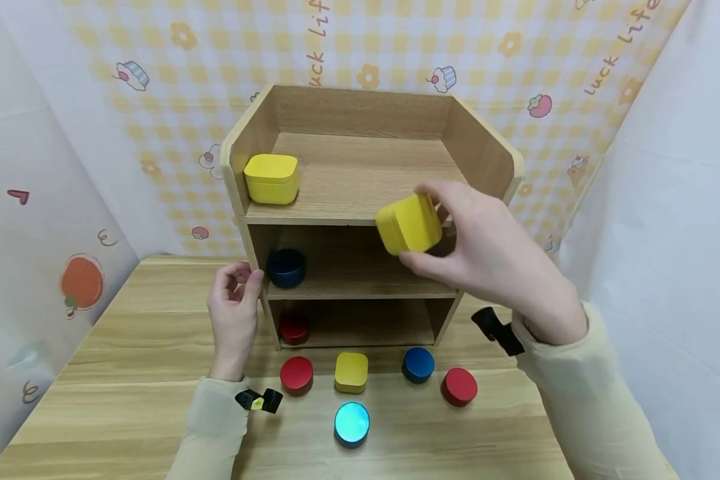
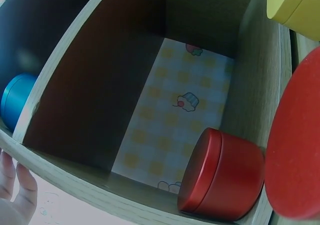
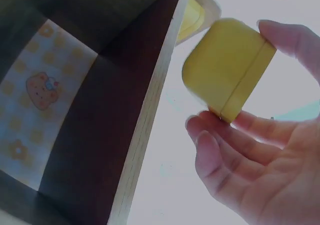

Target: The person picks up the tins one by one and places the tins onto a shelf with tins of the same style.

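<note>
My right hand (image 1: 486,247) pinches a yellow square tin (image 1: 409,225) between thumb and fingers, tilted in front of the top shelf's front edge. In the right wrist view the same tin (image 3: 225,67) shows its lid seam. By the shelf unit's (image 1: 360,220) left side is my left hand (image 1: 235,313), fingers loosely curled and holding nothing, its thumb at the side panel. Another yellow tin (image 1: 273,180) stands at the top shelf's left end. Below it, a blue round tin (image 1: 286,269) sits on the middle shelf and a red round tin (image 1: 294,329) on the bottom one.
On the wooden table (image 1: 126,373) before the unit stand a red tin (image 1: 297,375), a yellow tin (image 1: 351,373), a dark blue tin (image 1: 419,365), another red tin (image 1: 459,387) and a shiny light-blue tin (image 1: 352,423). A checked cloth (image 1: 360,40) hangs behind.
</note>
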{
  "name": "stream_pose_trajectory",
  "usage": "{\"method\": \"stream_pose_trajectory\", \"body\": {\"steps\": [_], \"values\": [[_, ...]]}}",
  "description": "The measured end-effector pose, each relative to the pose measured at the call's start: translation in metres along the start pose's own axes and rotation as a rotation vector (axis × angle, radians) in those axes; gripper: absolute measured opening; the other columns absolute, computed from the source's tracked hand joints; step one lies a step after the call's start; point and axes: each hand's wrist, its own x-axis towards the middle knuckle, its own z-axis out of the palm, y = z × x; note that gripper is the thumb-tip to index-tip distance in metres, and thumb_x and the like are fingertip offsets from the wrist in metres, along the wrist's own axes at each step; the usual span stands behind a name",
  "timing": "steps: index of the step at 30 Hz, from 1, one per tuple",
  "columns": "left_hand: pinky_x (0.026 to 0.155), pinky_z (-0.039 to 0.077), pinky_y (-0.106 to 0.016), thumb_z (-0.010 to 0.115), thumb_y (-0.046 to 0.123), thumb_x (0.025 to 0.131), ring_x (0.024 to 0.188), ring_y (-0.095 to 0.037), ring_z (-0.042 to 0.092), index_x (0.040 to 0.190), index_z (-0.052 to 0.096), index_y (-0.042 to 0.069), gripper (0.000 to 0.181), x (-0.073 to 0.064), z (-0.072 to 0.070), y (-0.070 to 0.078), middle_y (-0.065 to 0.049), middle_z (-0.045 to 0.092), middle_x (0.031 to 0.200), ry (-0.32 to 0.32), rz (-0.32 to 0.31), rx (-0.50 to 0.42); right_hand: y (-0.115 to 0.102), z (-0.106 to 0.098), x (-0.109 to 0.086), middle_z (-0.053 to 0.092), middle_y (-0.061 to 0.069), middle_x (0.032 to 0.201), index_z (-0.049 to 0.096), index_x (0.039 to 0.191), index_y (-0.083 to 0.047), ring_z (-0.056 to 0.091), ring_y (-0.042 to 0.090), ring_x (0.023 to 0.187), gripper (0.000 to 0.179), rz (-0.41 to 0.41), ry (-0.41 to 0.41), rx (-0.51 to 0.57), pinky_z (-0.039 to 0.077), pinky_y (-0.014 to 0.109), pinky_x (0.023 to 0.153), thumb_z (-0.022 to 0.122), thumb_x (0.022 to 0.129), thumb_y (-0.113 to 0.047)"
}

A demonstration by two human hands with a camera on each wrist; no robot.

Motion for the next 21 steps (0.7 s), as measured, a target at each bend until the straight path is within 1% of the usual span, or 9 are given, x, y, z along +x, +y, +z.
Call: {"method": "stream_pose_trajectory", "body": {"steps": [4,9,12,16,18,21], "values": [[0.077,0.040,-0.029,0.065,0.002,0.093,0.087,-0.016,0.052,0.107,0.057,-0.006,0.018,0.000,0.000,-0.002,0.000,0.056,0.092,0.000,-0.005,0.007,-0.002,-0.001,0.021,0.060,0.004,0.100,0.053,0.124,-0.002,0.058,0.019,0.083,0.060,0.060,0.017,-0.002,0.050,0.032,0.066,0.081,0.078,-0.030],[0.076,0.042,-0.026,0.065,0.001,0.093,0.087,-0.015,0.052,0.108,0.054,-0.010,0.021,0.001,-0.003,-0.003,0.001,0.055,0.092,0.016,-0.018,0.024,-0.002,0.005,0.048,0.057,0.004,0.098,0.053,0.122,-0.003,0.053,0.019,0.081,0.061,0.139,0.024,-0.021,0.046,0.032,0.068,0.077,0.079,-0.038],[0.076,0.042,-0.025,0.065,0.001,0.093,0.086,-0.015,0.051,0.108,0.054,-0.010,0.021,0.000,-0.004,-0.004,0.001,0.055,0.091,0.025,-0.021,0.031,-0.001,0.008,0.063,0.057,0.005,0.095,0.053,0.122,-0.003,0.052,0.020,0.079,0.062,0.201,-0.003,-0.038,0.044,0.032,0.067,0.074,0.079,-0.042],[0.076,0.041,-0.027,0.064,0.001,0.093,0.087,-0.015,0.051,0.109,0.054,-0.010,0.022,0.001,-0.004,-0.003,0.001,0.055,0.092,0.016,-0.014,0.033,0.000,0.009,0.077,0.057,0.006,0.090,0.053,0.121,-0.004,0.052,0.023,0.076,0.062,0.285,-0.064,-0.068,0.044,0.033,0.064,0.070,0.078,-0.045],[0.077,0.041,-0.028,0.064,0.002,0.093,0.087,-0.015,0.051,0.109,0.054,-0.010,0.022,0.001,-0.003,-0.003,0.001,0.055,0.092,0.008,-0.012,0.031,-0.001,0.009,0.082,0.057,0.007,0.089,0.053,0.119,-0.005,0.052,0.024,0.075,0.060,0.315,-0.095,-0.093,0.043,0.034,0.064,0.068,0.079,-0.046],[0.077,0.040,-0.028,0.064,0.002,0.094,0.088,-0.016,0.051,0.109,0.054,-0.010,0.022,0.001,-0.001,-0.003,0.000,0.054,0.092,-0.003,-0.010,0.026,-0.001,0.009,0.088,0.055,0.008,0.086,0.053,0.112,-0.007,0.051,0.025,0.074,0.053,0.344,-0.130,-0.131,0.042,0.035,0.063,0.066,0.079,-0.047]]}}
